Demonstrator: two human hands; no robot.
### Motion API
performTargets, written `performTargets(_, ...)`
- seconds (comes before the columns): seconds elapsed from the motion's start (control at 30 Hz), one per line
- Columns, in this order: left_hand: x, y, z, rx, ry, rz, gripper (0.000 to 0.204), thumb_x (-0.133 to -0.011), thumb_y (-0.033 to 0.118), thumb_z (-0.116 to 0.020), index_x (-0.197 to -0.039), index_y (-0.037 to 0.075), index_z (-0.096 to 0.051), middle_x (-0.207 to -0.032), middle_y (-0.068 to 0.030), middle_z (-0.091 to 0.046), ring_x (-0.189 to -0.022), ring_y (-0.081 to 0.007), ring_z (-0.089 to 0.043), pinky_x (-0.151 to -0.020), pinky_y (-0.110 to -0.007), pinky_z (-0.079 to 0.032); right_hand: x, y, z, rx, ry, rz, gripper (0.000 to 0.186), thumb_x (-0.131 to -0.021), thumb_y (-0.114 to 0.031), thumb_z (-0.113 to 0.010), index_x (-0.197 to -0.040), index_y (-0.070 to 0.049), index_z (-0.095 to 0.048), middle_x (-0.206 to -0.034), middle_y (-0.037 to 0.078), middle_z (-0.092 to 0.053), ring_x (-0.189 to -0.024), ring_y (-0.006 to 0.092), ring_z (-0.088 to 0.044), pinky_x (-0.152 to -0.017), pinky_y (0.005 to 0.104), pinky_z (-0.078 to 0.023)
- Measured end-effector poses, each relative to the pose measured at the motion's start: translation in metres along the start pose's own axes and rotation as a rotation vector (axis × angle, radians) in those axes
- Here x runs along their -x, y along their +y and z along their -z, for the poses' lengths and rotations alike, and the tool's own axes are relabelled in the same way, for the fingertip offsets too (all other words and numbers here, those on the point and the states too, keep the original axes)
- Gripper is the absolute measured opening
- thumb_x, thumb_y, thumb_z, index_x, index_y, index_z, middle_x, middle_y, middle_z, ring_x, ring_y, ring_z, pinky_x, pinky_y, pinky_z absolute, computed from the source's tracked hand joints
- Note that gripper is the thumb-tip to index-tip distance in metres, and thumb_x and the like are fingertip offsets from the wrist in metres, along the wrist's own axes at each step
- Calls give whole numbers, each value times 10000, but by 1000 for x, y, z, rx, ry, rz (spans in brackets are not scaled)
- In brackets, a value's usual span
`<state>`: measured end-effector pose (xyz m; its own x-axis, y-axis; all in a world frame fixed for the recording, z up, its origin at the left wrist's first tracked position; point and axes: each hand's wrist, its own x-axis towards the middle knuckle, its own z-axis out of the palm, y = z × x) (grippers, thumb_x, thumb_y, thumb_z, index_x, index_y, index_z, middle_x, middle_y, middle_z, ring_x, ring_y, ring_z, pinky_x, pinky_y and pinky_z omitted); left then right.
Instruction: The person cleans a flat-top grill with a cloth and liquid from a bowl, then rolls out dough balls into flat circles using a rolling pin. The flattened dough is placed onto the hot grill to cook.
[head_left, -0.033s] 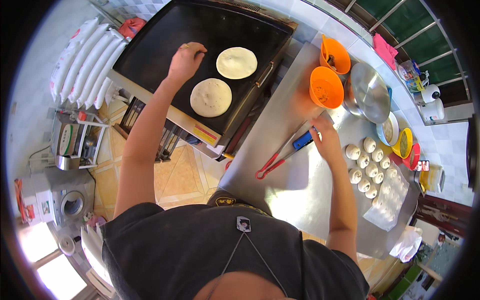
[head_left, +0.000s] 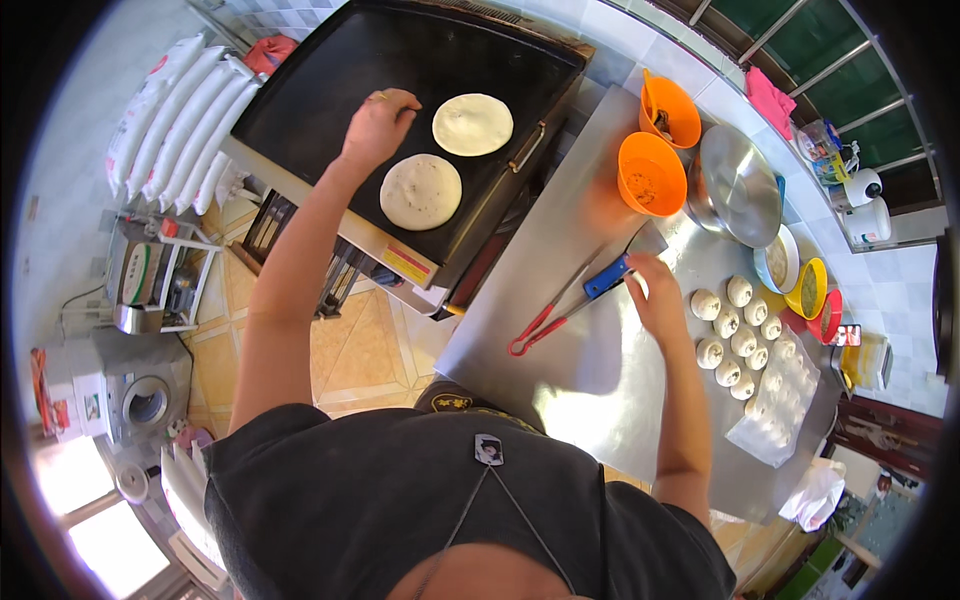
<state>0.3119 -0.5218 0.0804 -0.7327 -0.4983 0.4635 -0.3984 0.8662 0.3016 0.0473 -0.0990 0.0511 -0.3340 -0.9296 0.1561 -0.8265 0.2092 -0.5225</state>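
Hands [head_left: 657,295] apart, orange bowls [head_left: 650,152] part-filled

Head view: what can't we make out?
All head view:
Undersides of two round pale flatbreads: hidden against the black metal griddle.
Left hand: palm hidden by its own back.
Right hand: fingertip contact with blue-handled metal scraper too small to tell.
White dough balls under clear plastic sheet: blurred by it.

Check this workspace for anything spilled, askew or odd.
No spill or damage stands out: both flatbreads lie flat on the griddle. The one slightly odd spot is the clear plastic sheet on the steel table: it covers only some dough balls, leaving others bare.
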Motion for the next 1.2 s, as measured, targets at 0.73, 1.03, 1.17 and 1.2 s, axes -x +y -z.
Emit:
performTargets(0.73,10,487,-389,117,-744,-361,861,-542,312,-867,-1309,84,-547,-1278,-184,-588,-1193,-343,-551,-1048,-458,-401,348,150,-33,153,398,-189,563,-819,-13,-511,-1366,-145,-525,-1228,138,-572,-999,307,-577,-848,416,-486)
performTargets(1.03,83,501,-296,345,-353,-173,502,-621,140,-789,-1082,93,-596,-1060,-162,-564,-978,-361,-570,-866,-457,-475,373,150,-14,241,373,-247,593,-823,-49,-522,-1406,-149,-484,-1227,119,-560,-1033,265,-555,-842,367,-447)
performTargets(1.17,172,483,-243,296,-599,-62,547,-609,154,-797,-1111,91,-589,-1047,-149,-556,-1039,-352,-540,-877,-458,-471,370,149,-10,243,356,-261,601,-817,-52,-528,-1409,-147,-480,-1227,114,-556,-1048,261,-544,-841,370,-443)
performTargets(1.2,190,479,-236,260,-655,-44,552,-607,164,-808,-1107,88,-587,-1046,-148,-556,-1048,-353,-534,-886,-456,-467,369,148,-11,239,362,-253,601,-816,-52,-528,-1408,-148,-481,-1228,113,-555,-1051,262,-542,-842,371,-442)
